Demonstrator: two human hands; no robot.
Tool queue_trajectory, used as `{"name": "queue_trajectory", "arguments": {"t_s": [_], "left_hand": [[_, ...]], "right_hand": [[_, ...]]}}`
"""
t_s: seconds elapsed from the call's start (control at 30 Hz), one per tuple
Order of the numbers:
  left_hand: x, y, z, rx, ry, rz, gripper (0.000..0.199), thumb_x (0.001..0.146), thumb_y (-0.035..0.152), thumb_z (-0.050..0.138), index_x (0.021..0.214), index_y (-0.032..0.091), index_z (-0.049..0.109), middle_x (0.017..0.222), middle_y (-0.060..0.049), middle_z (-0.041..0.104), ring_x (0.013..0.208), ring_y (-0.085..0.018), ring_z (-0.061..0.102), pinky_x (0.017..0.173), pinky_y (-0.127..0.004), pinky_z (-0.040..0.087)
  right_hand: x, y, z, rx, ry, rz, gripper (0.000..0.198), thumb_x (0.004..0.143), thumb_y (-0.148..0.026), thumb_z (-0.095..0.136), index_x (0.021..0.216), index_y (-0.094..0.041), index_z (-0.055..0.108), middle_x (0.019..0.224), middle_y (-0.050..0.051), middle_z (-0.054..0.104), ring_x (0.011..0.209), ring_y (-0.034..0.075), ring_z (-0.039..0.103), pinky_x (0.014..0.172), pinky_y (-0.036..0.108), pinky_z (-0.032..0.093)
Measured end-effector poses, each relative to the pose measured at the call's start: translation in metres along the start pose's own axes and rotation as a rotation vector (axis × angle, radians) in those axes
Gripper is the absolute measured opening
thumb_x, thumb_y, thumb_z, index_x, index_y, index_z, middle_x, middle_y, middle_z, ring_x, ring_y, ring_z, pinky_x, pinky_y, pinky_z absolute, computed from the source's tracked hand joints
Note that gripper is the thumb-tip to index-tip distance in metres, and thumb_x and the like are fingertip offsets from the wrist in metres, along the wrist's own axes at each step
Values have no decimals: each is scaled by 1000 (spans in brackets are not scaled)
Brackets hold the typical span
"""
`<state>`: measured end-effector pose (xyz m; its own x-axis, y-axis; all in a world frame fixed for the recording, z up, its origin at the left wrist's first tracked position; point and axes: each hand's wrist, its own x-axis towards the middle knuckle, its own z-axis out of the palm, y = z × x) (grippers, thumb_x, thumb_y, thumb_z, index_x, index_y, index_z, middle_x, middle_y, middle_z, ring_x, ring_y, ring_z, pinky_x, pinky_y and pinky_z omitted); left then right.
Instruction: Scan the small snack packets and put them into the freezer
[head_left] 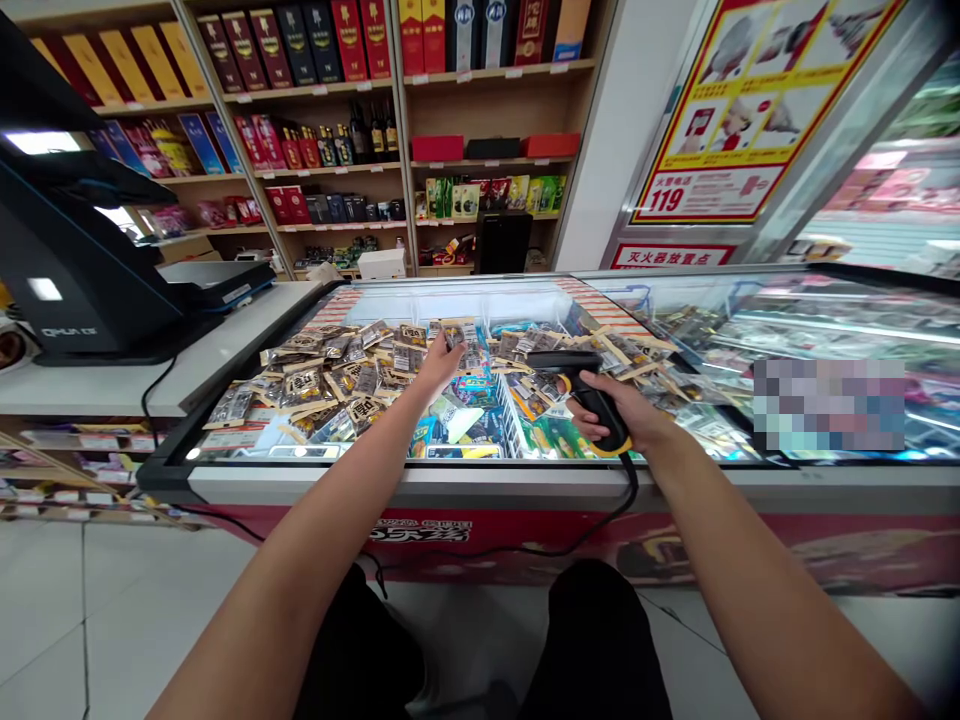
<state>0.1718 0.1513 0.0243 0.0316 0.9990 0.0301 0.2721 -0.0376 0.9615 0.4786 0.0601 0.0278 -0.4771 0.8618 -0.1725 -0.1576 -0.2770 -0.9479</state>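
Note:
My right hand (600, 408) is wrapped round the grip of a black and yellow barcode scanner (577, 362), its head pointing left. A black cable runs down from the base of the grip. Farther left, my left hand (444, 360) is closed on a small clear-and-tan snack packet (454, 334), just above the freezer's glass top. A loose heap of similar packets (307, 385) spreads over the glass to the left of that hand. More packets (630, 350) lie on the glass to the right, beyond the scanner.
Under me stands a chest freezer (285, 487) with frozen goods in wire baskets below its glass. On the left, a counter (150, 385) carries a dark checkout machine (82, 270). Shelves (315, 170) of boxes and bottles line the back, beside a red and yellow wall poster (750, 110).

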Motion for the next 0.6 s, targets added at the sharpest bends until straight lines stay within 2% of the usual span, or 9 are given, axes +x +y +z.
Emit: {"name": "queue_trajectory", "arguments": {"t_s": [0.1,0.27,0.6], "left_hand": [[0,0,2,50,3,-2,74,108,44,54,173,21,28,181,-18,30,164,-32,37,121,-36,46],[4,-2,2,100,21,3,65,110,43,53,168,20,37,174,-19,44,159,-31,47,114,-35,51],[16,-16,4,132,17,25,81,107,51,51,176,21,22,181,-16,31,160,-29,44,113,-33,51]], "right_hand": [[0,0,0,-4,12,-2,47,90,-62,78,89,-22,54,57,-5,47,42,9,34,42,23,31],[1,2,-1,12,1,-9,45,90,-60,79,95,-21,58,57,-5,48,42,9,34,42,22,32],[0,2,-1,18,6,-20,47,88,-61,81,100,-21,61,57,-5,48,41,8,33,44,23,32]]}}
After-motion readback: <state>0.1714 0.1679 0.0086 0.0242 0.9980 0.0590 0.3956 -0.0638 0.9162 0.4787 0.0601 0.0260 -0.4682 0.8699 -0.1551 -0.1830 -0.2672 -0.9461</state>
